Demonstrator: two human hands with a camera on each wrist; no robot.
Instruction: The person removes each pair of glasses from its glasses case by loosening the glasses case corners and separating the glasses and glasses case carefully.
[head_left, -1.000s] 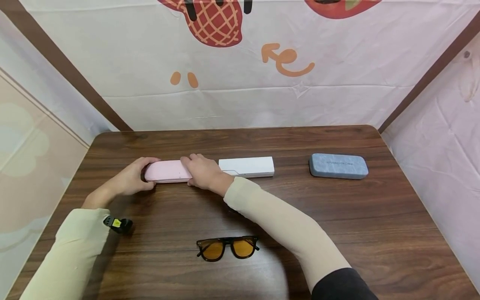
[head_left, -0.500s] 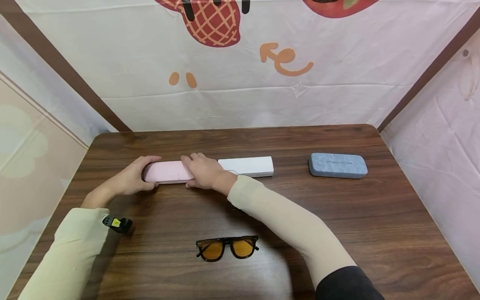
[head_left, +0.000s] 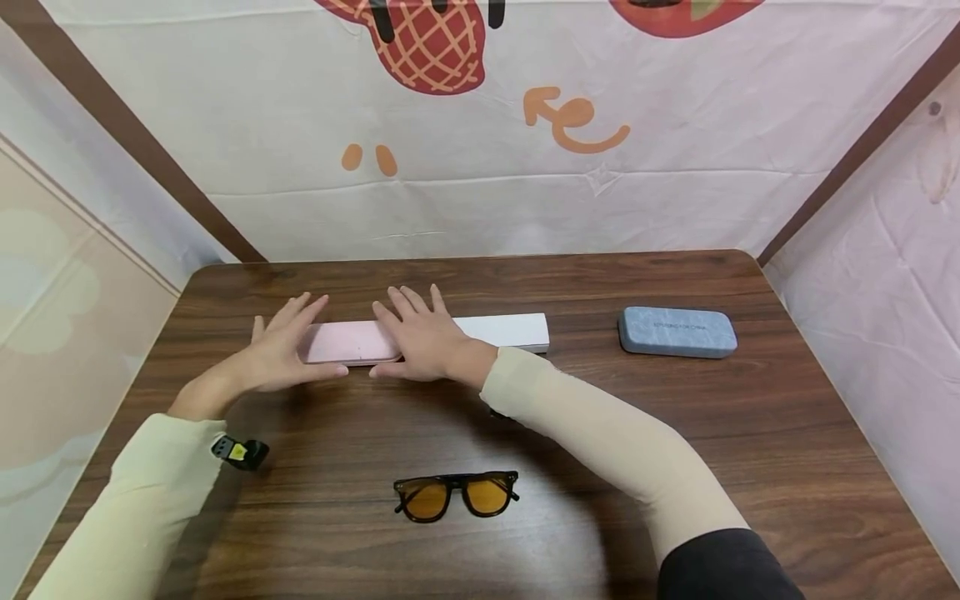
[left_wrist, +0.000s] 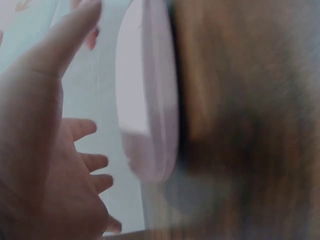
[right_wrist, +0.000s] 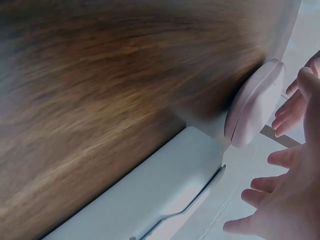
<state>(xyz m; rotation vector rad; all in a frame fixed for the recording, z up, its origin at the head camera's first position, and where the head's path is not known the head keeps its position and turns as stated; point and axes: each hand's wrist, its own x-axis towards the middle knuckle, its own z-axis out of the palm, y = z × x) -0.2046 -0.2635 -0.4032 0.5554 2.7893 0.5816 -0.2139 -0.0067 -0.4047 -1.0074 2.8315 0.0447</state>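
A closed pink glasses case [head_left: 348, 342] lies on the table between the two hands. My left hand [head_left: 281, 350] is at its left end, fingers spread; in the left wrist view a gap shows between palm and case. Over its right end my right hand [head_left: 431, 340] has fingers fanned out, holding nothing. The right wrist view likewise shows that hand apart from the pink case [right_wrist: 256, 106]. A white case [head_left: 510, 331] sits just right of the pink one, its left part hidden behind the right hand.
Black-framed glasses with orange lenses [head_left: 487, 497] lie near the front of the wooden table [head_left: 337, 525]. A blue glasses case [head_left: 677, 332] stands at the back right. Behind the table's far edge hangs a printed white cloth [head_left: 480, 208].
Both hands have let go of the pink case and spread their fingers. The right hand has shifted slightly right and upward. The pink case stays in place.
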